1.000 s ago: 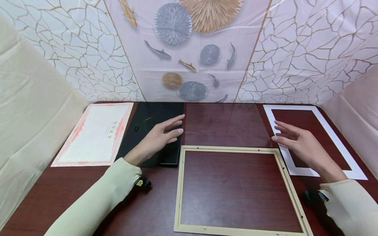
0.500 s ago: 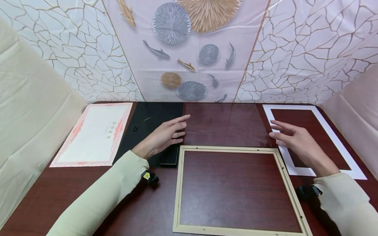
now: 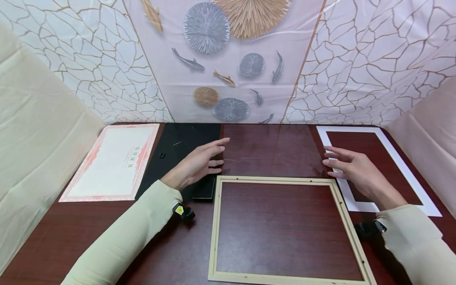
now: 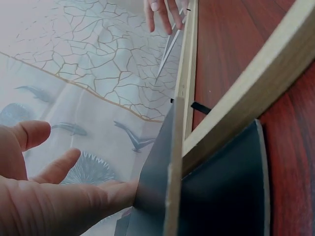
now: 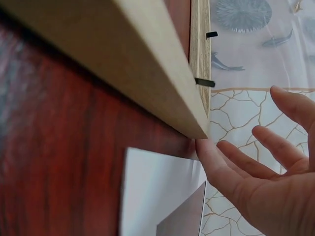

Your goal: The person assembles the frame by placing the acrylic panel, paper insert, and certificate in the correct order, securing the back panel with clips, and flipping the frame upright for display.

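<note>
My left hand reaches over the right edge of a black frame backing board, its fingers spread and pointing towards a clear sheet. Opposite, my right hand hangs above the left side of a white mat, fingertips at the sheet's right edge. Both hands hold nothing. The clear sheet lies flat between them. Just in front of it is a pale wooden picture frame with small dark tabs. In the left wrist view, the left fingers overlap the upright-looking board edge.
A certificate with a pink border lies at the far left of the dark red table. A patterned cloth hangs behind the table. Plain cloth closes off the left side.
My left hand has moved right, closer to the clear sheet, and my right hand has shifted slightly left. The frame, board, mat and certificate have stayed in place.
</note>
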Demonstrator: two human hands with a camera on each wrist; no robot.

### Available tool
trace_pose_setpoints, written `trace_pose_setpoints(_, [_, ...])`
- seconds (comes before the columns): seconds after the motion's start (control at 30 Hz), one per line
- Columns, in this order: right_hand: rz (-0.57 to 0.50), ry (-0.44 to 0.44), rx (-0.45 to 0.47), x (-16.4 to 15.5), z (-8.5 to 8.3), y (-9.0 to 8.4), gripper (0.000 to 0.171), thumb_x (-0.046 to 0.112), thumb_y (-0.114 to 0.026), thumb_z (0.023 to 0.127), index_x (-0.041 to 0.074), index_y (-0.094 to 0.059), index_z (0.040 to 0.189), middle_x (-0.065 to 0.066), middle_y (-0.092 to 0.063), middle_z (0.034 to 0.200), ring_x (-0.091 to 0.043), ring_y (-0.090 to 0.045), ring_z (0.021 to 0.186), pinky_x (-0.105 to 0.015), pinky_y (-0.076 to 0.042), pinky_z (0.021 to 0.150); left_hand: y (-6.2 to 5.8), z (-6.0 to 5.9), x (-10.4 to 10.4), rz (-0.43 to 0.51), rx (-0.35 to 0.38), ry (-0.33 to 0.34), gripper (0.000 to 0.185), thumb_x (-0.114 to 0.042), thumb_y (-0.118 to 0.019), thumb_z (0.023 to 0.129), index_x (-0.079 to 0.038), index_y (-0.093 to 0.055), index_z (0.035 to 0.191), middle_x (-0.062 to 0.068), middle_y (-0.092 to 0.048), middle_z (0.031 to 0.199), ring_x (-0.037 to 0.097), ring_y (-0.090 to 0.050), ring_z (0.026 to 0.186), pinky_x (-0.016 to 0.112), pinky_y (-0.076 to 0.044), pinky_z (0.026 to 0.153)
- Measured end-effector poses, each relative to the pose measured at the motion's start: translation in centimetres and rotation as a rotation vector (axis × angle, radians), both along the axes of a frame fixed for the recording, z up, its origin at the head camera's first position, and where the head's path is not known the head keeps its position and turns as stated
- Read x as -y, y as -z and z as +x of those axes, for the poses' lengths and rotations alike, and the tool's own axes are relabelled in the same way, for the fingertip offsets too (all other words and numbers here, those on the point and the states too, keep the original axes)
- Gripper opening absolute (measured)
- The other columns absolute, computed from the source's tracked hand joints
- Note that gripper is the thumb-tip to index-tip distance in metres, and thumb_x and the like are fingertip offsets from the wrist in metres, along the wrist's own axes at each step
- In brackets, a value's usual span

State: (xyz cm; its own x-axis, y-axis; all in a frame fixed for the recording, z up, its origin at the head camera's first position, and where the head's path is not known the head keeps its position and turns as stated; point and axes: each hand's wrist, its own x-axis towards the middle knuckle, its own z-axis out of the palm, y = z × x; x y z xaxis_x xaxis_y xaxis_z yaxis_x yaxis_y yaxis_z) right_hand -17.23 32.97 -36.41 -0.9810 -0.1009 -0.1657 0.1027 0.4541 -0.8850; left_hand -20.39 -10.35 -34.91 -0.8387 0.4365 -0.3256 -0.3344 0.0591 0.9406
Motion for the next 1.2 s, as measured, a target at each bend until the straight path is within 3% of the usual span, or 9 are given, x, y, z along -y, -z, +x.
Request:
trace_pose_setpoints(0.27, [-0.041, -0.010, 0.007, -0.3, -0.2, 0.2, 0.071, 0.023, -0.062, 0.107, -0.003, -0.027, 0.163, -0.026, -0.038, 0.158, 0.019, -0.058, 0.103, -0.023, -0.061, 0.088, 0.1, -0.1, 0.0, 0.007, 0.012, -0.023, 0.050, -0.026, -0.044, 0.113, -0.030, -0.039, 0.163, 0.005, -0.017, 0.176, 0.043, -0.035, 0.154, 0.059, -0.033, 0.124])
trace_pose_setpoints(0.5, [-0.089, -0.009, 0.008, -0.8, -0.7, 0.4, 0.065, 0.019, -0.065, 0.105, -0.002, -0.036, 0.159, 0.011, -0.052, 0.133, 0.016, -0.062, 0.105, -0.020, -0.060, 0.087, 0.3, -0.1, 0.0, 0.001, 0.008, -0.033, 0.047, -0.026, -0.046, 0.113, -0.032, -0.045, 0.159, 0.003, -0.021, 0.175, 0.041, -0.039, 0.152, 0.058, -0.036, 0.123])
trace_pose_setpoints(0.77, [-0.175, -0.004, -0.014, -0.5, -0.8, 0.3, 0.067, 0.008, -0.068, 0.101, -0.009, -0.033, 0.156, -0.001, -0.046, 0.139, 0.008, -0.067, 0.103, -0.019, -0.059, 0.088, 0.2, 0.1, 0.0, -0.025, -0.011, -0.032, 0.048, -0.026, -0.046, 0.112, -0.031, -0.045, 0.160, -0.003, -0.026, 0.173, 0.038, -0.039, 0.153, 0.057, -0.036, 0.123])
trace_pose_setpoints(0.93, [-0.209, 0.005, -0.013, -0.4, -0.9, 0.3, 0.062, 0.003, -0.068, 0.100, -0.007, -0.037, 0.153, 0.007, -0.052, 0.132, 0.003, -0.072, 0.099, -0.014, -0.057, 0.087, 0.2, 0.2, -0.1, -0.048, -0.037, -0.021, 0.049, -0.025, -0.046, 0.111, -0.029, -0.044, 0.161, 0.004, -0.027, 0.173, 0.037, -0.040, 0.153, 0.057, -0.037, 0.122])
trace_pose_setpoints(1.07, [-0.162, -0.015, -0.015, -0.4, -1.1, 0.3, 0.057, 0.006, -0.067, 0.101, -0.003, -0.041, 0.151, 0.014, -0.057, 0.127, 0.004, -0.072, 0.100, -0.010, -0.053, 0.089, 0.2, 0.1, -0.1, -0.046, -0.041, -0.015, 0.050, -0.025, -0.047, 0.111, -0.027, -0.043, 0.161, 0.007, -0.027, 0.173, 0.037, -0.037, 0.155, 0.058, -0.036, 0.122])
trace_pose_setpoints(1.2, [-0.247, -0.044, 0.002, -0.7, -1.1, 0.4, 0.045, 0.002, -0.062, 0.103, 0.003, -0.048, 0.146, 0.019, -0.063, 0.124, 0.000, -0.073, 0.100, -0.009, -0.053, 0.090, 0.3, 0.1, -0.2, -0.046, -0.045, -0.007, 0.051, -0.025, -0.047, 0.111, -0.025, -0.042, 0.162, 0.009, -0.028, 0.173, 0.037, -0.035, 0.156, 0.059, -0.035, 0.123])
